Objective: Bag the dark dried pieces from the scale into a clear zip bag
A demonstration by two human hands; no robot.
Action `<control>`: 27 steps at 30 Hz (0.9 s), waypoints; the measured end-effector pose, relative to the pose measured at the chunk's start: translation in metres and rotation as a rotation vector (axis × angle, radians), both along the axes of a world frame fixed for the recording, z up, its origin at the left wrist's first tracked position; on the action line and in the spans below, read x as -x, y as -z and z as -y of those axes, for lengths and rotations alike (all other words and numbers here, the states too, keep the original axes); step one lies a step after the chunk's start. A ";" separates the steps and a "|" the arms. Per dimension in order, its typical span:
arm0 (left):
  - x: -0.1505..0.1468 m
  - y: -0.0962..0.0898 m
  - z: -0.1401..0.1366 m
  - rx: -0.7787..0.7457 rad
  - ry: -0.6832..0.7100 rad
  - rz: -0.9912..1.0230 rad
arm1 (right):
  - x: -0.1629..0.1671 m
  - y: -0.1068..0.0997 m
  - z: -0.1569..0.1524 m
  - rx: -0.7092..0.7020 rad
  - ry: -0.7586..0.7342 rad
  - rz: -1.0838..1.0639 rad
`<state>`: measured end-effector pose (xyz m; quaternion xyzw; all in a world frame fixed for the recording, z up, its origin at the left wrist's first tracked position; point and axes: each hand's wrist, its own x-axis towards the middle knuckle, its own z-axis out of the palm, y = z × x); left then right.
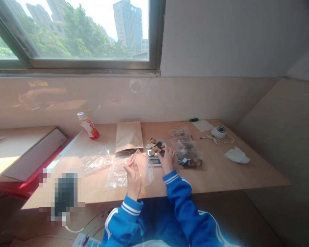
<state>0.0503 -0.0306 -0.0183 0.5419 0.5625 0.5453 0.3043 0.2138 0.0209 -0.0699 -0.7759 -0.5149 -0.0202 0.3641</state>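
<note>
My left hand (pixel 134 178) is closed on the edge of a clear zip bag (pixel 147 169), whose mouth gapes toward the scale. Dried brown and tan slices (pixel 154 145) lie heaped on a small kitchen scale (pixel 164 142). At the right side of this heap is my right hand (pixel 167 159), its fingers bent down onto the slices; whether it grips one is hidden. More flat clear bags (pixel 117 176) lie left of my left hand. Filled zip bags (pixel 189 159) with dark dried pieces are lined up right of the scale.
A brown paper pouch (pixel 129 135) lies behind the bags. A red and white bottle (pixel 88 126) stands at the back left. To the right are a white round camera-like device (pixel 218 132) with a cable, a crumpled white tissue (pixel 237 155), paper (pixel 203 125) and a green-handled tool (pixel 193 120).
</note>
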 end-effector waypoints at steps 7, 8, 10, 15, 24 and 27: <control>-0.001 0.000 0.002 0.032 -0.007 0.001 | -0.008 -0.002 -0.001 -0.090 -0.020 -0.077; -0.001 0.001 0.002 0.035 -0.010 0.000 | -0.009 -0.007 0.001 -0.113 -0.021 -0.088; -0.002 0.004 0.003 0.057 -0.013 -0.004 | -0.008 -0.022 0.008 -0.184 -0.041 -0.120; -0.009 0.010 0.000 0.119 -0.016 -0.009 | 0.009 -0.071 0.035 -0.277 -0.340 -0.245; -0.010 0.007 -0.003 0.098 -0.061 0.015 | -0.002 -0.030 0.001 -0.109 -0.426 -0.208; -0.006 0.010 -0.002 0.106 -0.093 0.020 | -0.019 -0.011 -0.021 -0.095 -0.354 -0.111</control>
